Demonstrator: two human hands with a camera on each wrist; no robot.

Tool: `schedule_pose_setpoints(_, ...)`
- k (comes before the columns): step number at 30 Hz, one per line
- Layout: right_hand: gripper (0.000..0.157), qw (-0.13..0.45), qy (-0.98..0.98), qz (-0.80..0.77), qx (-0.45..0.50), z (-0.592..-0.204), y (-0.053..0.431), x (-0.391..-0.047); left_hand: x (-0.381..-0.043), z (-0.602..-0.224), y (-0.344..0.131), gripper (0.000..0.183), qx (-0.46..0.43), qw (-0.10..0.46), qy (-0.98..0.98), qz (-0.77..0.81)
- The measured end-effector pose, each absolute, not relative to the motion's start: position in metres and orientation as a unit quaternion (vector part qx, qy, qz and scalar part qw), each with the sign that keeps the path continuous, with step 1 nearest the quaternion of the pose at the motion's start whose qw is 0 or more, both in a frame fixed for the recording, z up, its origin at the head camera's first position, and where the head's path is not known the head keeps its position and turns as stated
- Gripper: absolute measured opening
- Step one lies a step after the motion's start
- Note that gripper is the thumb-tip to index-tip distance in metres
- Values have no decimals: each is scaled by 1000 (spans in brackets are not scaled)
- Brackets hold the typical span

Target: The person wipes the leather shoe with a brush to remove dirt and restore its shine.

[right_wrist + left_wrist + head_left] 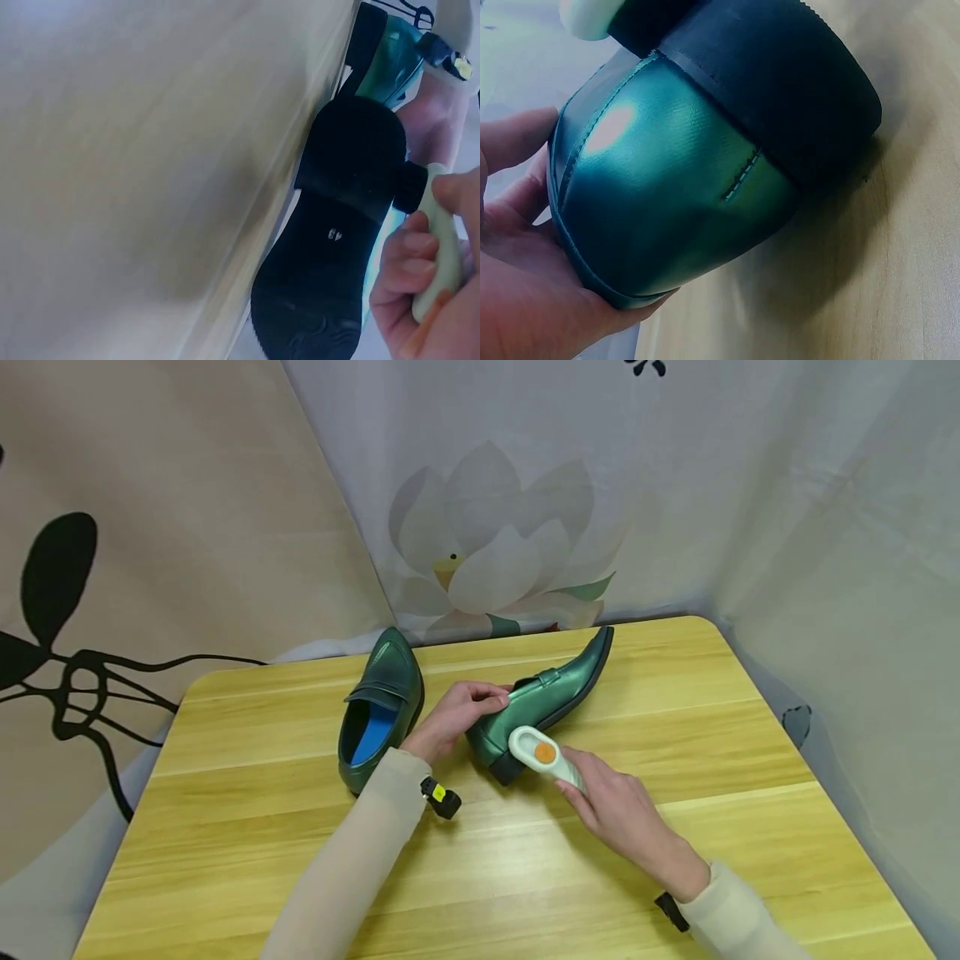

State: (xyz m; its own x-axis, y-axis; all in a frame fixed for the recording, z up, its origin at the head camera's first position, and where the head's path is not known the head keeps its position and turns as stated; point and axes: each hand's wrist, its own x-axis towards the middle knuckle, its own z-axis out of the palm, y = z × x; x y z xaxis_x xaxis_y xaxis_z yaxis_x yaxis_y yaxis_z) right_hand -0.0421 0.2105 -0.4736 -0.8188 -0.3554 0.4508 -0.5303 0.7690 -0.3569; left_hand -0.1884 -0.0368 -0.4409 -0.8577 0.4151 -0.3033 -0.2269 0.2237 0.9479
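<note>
A shiny green loafer (pixel 551 697) is tipped on its side, its toe pointing to the back right. My left hand (pixel 457 714) grips it by the opening, fingers and thumb on the rim near the heel. In the right wrist view its black sole (pixel 322 247) shows, marked 43. My right hand (pixel 622 806) holds a pale shoe brush (pixel 545 752) with an orange oval on it, fingers curled round the handle. The brush's black head (pixel 409 186) is up against the loafer's side near the heel. A second green loafer (pixel 390 681) stands upright left of my left hand.
The blue insole (pixel 375 731) of the second loafer faces up. Both loafers are on a light wooden table (pixel 247 843). Behind its far edge hangs a pale curtain (pixel 495 527) with a flower print. Black straps (pixel 442 800) sit at my wrists.
</note>
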Motion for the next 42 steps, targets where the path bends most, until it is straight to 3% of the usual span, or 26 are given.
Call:
schedule_pose_setpoints(10, 47, 209, -938, 235, 145, -476, 240, -64, -189, -441, -38, 27, 61, 258, 743, 614)
schedule_pose_setpoints(19, 47, 188, -924, 247, 225, -481, 221, -55, -188, -437, -42, 25, 65, 251, 752, 606)
schedule_pose_setpoints(29, 47, 232, -931, 257, 112, -477, 243, -73, -182, -434, -42, 22, 80, 234, 771, 587)
schedule_pose_setpoints(38, 46, 213, -916, 304, 155, -467, 211, -75, -178, -428, -35, 21, 147, 186, 804, 545)
schedule_pose_setpoints(42, 43, 215, -922, 297, 128, -460, 214, -83, -178, -426, -34, 21, 161, 177, 808, 538)
